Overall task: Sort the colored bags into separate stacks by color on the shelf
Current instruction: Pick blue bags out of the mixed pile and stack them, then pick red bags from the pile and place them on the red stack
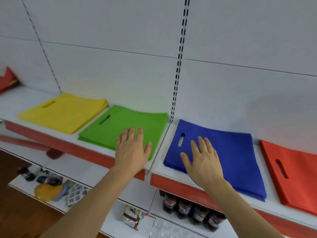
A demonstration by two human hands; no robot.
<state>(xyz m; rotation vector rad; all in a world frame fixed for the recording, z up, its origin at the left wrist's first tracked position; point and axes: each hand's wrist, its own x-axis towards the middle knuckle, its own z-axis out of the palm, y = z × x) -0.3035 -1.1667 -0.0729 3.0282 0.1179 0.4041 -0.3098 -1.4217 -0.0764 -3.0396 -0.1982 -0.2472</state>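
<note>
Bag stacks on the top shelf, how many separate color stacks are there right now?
4. Yellow stack farthest left, green stack beside it under the left hand, blue stack under the right hand, red stack at the right edge, partly cut off; more may lie beyond.

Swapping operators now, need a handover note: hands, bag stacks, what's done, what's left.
Left hand: open, fingers flat on the green stack.
Right hand: open, flat on the blue stack.
Shelf, left to right: yellow stack, green, blue, red stack, each apart from its neighbour.
Done: four single-colour stacks, no loose bags in view.
Left: maybe square the edges; the red stack runs out of frame, so check that end.
</note>
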